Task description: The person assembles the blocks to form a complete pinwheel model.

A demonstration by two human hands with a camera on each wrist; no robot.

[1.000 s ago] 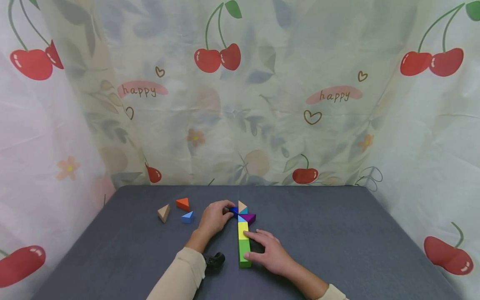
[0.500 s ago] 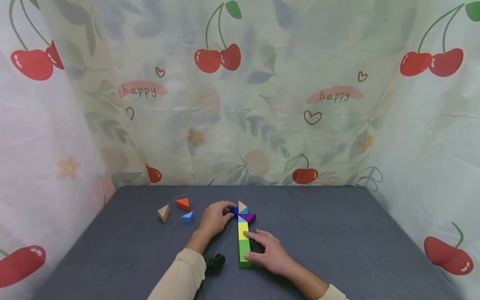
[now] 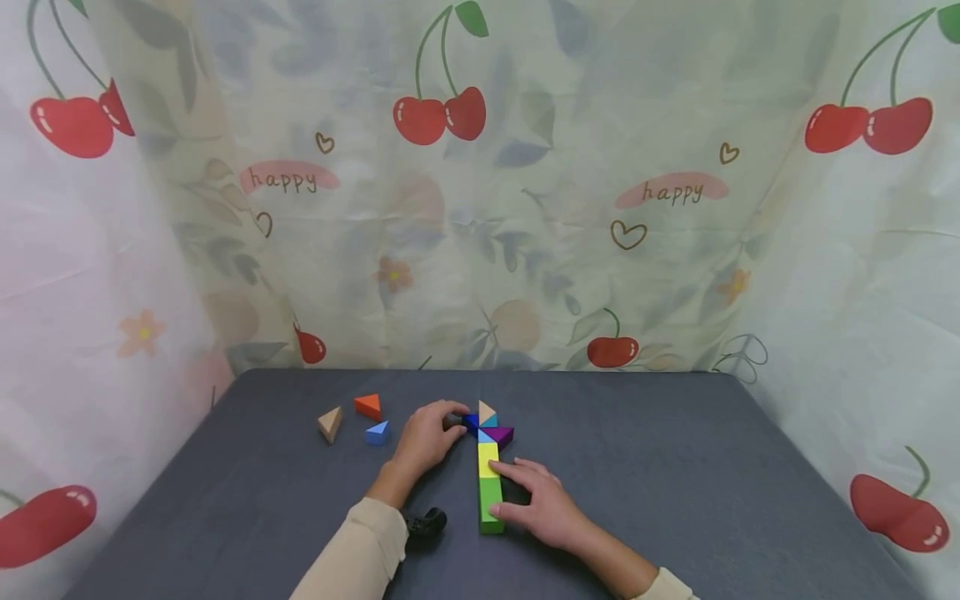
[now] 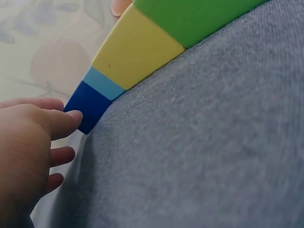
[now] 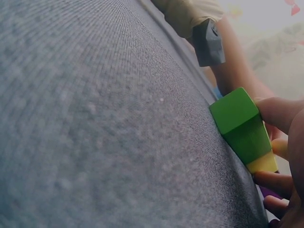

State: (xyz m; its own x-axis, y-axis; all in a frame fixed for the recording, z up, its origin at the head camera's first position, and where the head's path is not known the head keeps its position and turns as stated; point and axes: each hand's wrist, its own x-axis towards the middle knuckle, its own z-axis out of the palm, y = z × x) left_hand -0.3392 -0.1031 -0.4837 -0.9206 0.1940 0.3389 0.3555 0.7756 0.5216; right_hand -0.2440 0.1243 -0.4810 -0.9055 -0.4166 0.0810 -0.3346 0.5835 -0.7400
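In the head view, a column of blocks runs up the table: a green block (image 3: 488, 492), a yellow block (image 3: 487, 454), then a light blue triangular block (image 3: 482, 437). Around its far end sit a purple triangular block (image 3: 499, 434), a bare-wood triangular block (image 3: 485, 410) with a blue piece below it, and a dark blue triangular block (image 4: 90, 104). My left hand (image 3: 427, 435) pinches the dark blue block between thumb and fingers, against the column's left side. My right hand (image 3: 546, 504) rests its thumb on the green block and a fingertip on the yellow one.
Off to the left lie a wooden triangular block (image 3: 329, 425), an orange triangular block (image 3: 368, 407) and a small blue triangular block (image 3: 377, 432). A black device (image 3: 427, 523) is worn at the left wrist. Patterned curtains (image 3: 480, 250) border the dark table (image 3: 637, 467).
The head view has shifted slightly. My left wrist has drawn a little to the left, its fingers still pinching the dark blue triangular block. My right hand has stayed on the green and yellow blocks.
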